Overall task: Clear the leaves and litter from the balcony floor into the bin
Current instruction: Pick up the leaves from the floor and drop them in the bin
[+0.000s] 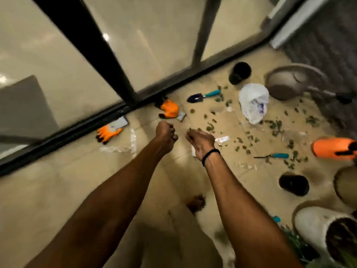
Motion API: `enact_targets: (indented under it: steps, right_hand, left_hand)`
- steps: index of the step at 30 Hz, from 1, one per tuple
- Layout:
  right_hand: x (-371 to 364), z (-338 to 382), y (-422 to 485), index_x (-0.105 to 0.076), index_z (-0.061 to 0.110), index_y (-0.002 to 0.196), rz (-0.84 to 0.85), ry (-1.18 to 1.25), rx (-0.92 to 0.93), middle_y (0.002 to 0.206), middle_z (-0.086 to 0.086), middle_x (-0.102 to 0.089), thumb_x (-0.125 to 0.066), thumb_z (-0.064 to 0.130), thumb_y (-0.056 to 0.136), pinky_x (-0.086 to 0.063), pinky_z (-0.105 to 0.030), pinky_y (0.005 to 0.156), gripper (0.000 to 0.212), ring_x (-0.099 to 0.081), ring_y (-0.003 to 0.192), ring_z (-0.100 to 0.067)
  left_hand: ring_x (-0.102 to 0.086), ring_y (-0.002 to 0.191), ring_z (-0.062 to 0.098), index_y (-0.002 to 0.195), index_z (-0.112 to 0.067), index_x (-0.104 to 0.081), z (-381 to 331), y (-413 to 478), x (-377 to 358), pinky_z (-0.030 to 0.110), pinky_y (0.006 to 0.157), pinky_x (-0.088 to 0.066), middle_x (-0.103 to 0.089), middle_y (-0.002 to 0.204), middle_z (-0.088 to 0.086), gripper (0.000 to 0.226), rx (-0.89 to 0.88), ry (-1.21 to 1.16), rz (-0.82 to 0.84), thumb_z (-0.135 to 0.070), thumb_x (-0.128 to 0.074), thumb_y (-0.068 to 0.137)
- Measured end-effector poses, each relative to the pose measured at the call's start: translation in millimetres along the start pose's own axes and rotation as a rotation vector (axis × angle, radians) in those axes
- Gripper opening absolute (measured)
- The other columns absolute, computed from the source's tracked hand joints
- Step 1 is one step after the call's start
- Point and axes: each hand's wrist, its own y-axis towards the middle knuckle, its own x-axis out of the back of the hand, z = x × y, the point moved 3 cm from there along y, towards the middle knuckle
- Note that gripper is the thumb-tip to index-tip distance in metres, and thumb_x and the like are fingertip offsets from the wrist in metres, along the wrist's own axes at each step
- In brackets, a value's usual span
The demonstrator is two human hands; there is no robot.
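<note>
- While both arms reach out over it, the tiled balcony floor [58, 190] fills the view under and around both grips.
- Beyond both grips runs a glass door [154, 45] with black frames, its bottom rail just past the left grip.
- Well right of the right grip and nearer the person stands a white planter [313, 225].
- Far beyond and right of the right grip lies a grey fan [289, 82].
- Short of the fan, beyond and right of the right grip, sits a crumpled white plastic bag [251, 99].
- Far right of the right grip lies an orange bottle [328, 147].
- One black pot [239, 72] lies on its side beyond the bag; a second black pot [293, 184] lies right of the right grip, nearer the person.
- The left hand [166, 132] has its grip narrow, fingers curled into a fist; nothing shows inside it.
- The right hand [201, 142], a black band [210, 156] on its wrist, has its grip closed round a few green bits that show at the fingertips.
- One orange glove [170, 109] lies just beyond the left grip; another orange glove [109, 132] lies to its left.
- A trowel [201, 96] with a teal handle lies beyond the right grip.
- A small teal-handled tool [272, 156] lies right of the right grip.
- A clear wrapper [131, 140] lies left of the left grip.
- The leaves [274, 124] lie scattered on the floor beyond and right of the right grip.
- A paper scrap [222, 139] lies just right of the right grip.
</note>
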Motion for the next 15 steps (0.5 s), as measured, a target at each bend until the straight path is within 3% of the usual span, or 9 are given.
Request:
enact_targets:
  steps: [4,6,9,12,15]
  right_hand:
    - [-107,-46,-57,-0.066,-0.005,0.084,0.131,-0.114,-0.010,0.075,-0.010,-0.065,-0.067,-0.012,0.083,-0.059,-0.025,0.068,0.007,-0.063,0.073,-0.018]
    - [-165,-83,-83,-0.067,-0.002,0.080,0.174,-0.201,-0.022,0.074,-0.010,-0.063,-0.067,-0.012,0.083,-0.058,-0.021,0.062,0.010,-0.062,0.071,-0.017]
    - [-257,-157,-131,-0.068,-0.003,0.088,0.252,-0.329,-0.031,0.076,-0.008,-0.067,-0.068,-0.010,0.084,-0.058,-0.021,0.067,0.009,-0.066,0.067,-0.013]
    - [-339,-239,-165,-0.066,0.001,0.081,0.318,-0.393,-0.033,0.069,-0.004,-0.068,-0.065,-0.013,0.084,-0.058,-0.023,0.070,0.014,-0.063,0.069,-0.015]
    - [-426,-343,-215,-0.065,0.001,0.086,0.425,-0.489,-0.099,0.083,-0.009,-0.067,-0.063,-0.012,0.087,-0.057,-0.024,0.073,0.013,-0.065,0.077,-0.016]
  left_hand:
    - [-0.018,0.038,0.010,0.067,-0.018,-0.039,-58,-22,118,0.022,0.041,-0.017,-0.028,0.055,-0.002,0.033,-0.022,-0.208,-0.050,-0.010,-0.023,0.095]
    - [-0.017,0.035,0.008,0.066,-0.019,-0.038,-87,-24,191,0.020,0.042,-0.015,-0.029,0.048,-0.005,0.032,-0.039,-0.321,-0.093,-0.008,-0.023,0.093]
    - [-0.020,0.032,0.007,0.067,-0.019,-0.040,-117,-24,322,0.019,0.041,-0.016,-0.032,0.042,-0.006,0.032,-0.061,-0.485,-0.137,-0.008,-0.024,0.092]
    - [-0.020,0.031,0.007,0.069,-0.018,-0.042,-131,-17,446,0.017,0.038,-0.017,-0.033,0.043,-0.005,0.034,-0.086,-0.603,-0.132,-0.010,-0.024,0.096]
    - [-0.019,0.034,0.007,0.069,-0.018,-0.043,-133,-27,596,0.020,0.038,-0.017,-0.034,0.048,-0.005,0.033,-0.095,-0.733,-0.207,-0.007,-0.023,0.093]
